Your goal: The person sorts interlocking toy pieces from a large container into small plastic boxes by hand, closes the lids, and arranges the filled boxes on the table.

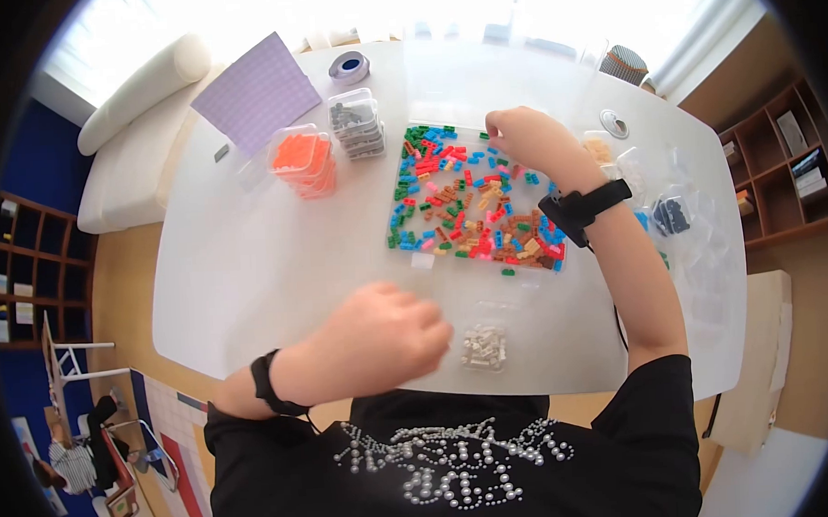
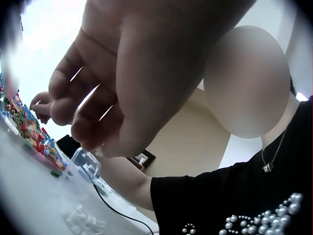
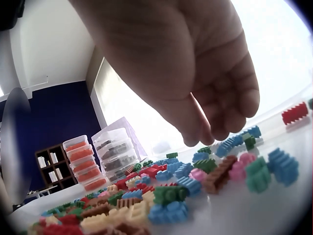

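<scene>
Paper of pale purple [image 1: 254, 90] noticed first, at the far left of the table [image 1: 239, 266], then, going rightwards, orange pieces [image 1: 297, 153] and grey pieces [image 1: 348, 115], both boxed and stacked. Nearer to the body, saw the left hand [image 1: 367, 344] held above the table, with fingers curled towards the thumb; made out some pale spot at the tips, but could not tell whether gripping a piece. Found the bricks [image 3: 169, 194] around the middle, scattered over a shallow tray [image 3: 234, 210]. Judged them very light, of stiff plastic, difficult to break, but perhaps slippery and quick to slide when pushed from one side only. Considered best to take each by two opposite ridged sides, with thumb and forefinger, starting from a lone one like the red brick [image 3: 295, 113]. In front of the tray, saw boxed white pieces [image 1: 484, 348]. Over its far part, saw the right hand [image 1: 534, 142] pointing down, fingertips close together beside a green brick [image 1: 484, 135]; could not tell whether pinching anything. At far right, noticed dark pieces [image 1: 671, 215].
</scene>
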Motion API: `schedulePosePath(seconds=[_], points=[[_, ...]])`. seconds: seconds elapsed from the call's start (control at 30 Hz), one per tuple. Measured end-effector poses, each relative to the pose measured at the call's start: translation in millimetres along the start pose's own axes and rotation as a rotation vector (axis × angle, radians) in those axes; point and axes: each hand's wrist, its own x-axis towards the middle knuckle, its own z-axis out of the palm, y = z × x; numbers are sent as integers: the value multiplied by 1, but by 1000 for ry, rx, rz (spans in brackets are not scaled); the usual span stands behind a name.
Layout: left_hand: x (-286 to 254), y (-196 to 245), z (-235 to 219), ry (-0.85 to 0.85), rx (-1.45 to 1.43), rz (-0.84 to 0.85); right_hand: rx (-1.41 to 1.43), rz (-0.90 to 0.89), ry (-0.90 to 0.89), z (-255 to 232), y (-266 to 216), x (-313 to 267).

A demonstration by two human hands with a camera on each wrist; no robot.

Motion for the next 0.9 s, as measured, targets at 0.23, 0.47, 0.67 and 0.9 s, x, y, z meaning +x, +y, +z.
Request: schedulePosePath(seconds=[0.23,0.47,0.67,0.9], points=[[17,21,38,-74,134,270,-40,31,74,-2,5,-7],[18,17,46,18,233,282,46,89,-59,-1,-12,-8],[9,14,40,-66,210,239,-44,57,-26,7,-11,-8],[-1,10,12,-384,234,89,-275,-38,98,15,-10,-19]])
